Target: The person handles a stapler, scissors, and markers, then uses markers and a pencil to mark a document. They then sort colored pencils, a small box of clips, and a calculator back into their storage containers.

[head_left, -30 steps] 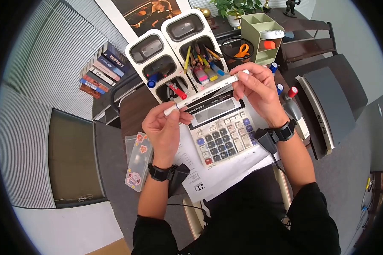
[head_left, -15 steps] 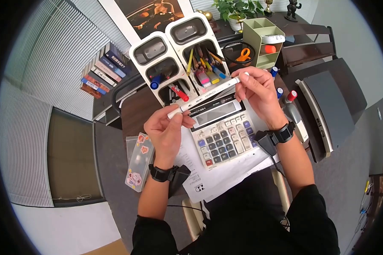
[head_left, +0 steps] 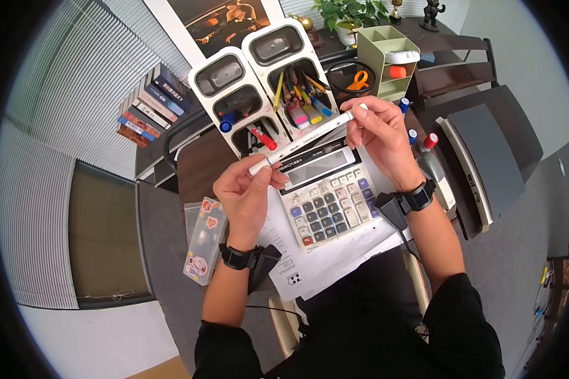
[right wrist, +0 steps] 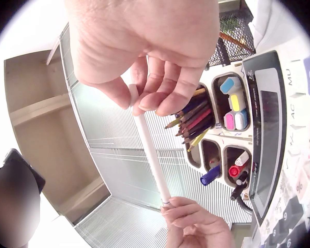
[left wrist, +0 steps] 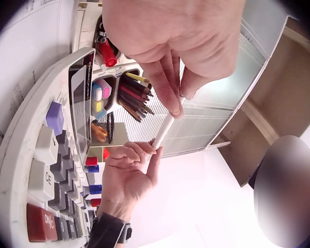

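Observation:
A long white marker (head_left: pixel 310 140) with black print is held up between both hands, slanting up to the right in the head view. My left hand (head_left: pixel 245 192) pinches its lower capped end between thumb and fingers. At the upper capped end, my right hand (head_left: pixel 384 139) pinches it the same way. Beneath the marker lies a large calculator (head_left: pixel 329 211) with white, grey and blue keys. In the right wrist view the marker's white barrel (right wrist: pixel 153 155) runs down from the right fingertips to the left hand (right wrist: pixel 193 222).
Behind the calculator stands a white desk organizer (head_left: pixel 250 60) with pencils, highlighters and markers. A sticker-covered pencil case (head_left: pixel 203 243) lies left, over papers (head_left: pixel 291 275) nearby. Right are red- and blue-capped markers (head_left: pixel 430 141), a mesh cup with orange scissors (head_left: pixel 359 80) and a green organizer (head_left: pixel 385 44).
Both hands still pinch the marker's two ends, and it stays at nearly the same slant. The head view has shifted slightly; nothing is taken up or let go.

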Demonstrator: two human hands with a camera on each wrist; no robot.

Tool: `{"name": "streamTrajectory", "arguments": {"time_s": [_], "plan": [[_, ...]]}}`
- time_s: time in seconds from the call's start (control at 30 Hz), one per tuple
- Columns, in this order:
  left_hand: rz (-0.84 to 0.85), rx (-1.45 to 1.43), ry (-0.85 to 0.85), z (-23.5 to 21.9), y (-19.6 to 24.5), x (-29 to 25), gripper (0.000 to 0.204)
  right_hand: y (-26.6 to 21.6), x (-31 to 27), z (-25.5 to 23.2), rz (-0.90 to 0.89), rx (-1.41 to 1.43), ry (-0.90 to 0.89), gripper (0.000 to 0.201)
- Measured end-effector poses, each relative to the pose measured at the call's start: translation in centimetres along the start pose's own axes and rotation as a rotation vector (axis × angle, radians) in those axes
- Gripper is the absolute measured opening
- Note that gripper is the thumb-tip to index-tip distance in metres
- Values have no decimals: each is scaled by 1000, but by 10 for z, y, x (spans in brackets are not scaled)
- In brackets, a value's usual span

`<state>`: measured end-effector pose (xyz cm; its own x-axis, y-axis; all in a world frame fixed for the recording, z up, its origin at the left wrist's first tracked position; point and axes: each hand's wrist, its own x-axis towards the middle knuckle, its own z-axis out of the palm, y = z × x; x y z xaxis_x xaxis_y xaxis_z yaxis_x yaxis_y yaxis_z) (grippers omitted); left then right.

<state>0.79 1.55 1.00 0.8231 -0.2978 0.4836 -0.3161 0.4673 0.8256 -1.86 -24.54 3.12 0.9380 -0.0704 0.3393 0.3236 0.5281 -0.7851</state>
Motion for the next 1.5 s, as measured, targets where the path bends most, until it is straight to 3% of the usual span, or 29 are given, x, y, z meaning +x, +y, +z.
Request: {"name": "streamTrajectory", "arguments": {"time_s": [0.57,0.67,0.87,1.1,1.5], "plan": [[-58,32,96,5,2,1,27,-2,-2,2,-64,59,-67,25],[-80,74,41,2,3,1,35,-1,0,-1,-69,63,-62,24],[-173,93,105,7,10,-3,50,-1,-1,1,-75,47,-44,24],[-49,31,127,9,1,5,25,-3,0,2,-61,38,-45,25],[14,72,129,8,0,4,25,-2,-1,0,-54,38,-65,27]]}}
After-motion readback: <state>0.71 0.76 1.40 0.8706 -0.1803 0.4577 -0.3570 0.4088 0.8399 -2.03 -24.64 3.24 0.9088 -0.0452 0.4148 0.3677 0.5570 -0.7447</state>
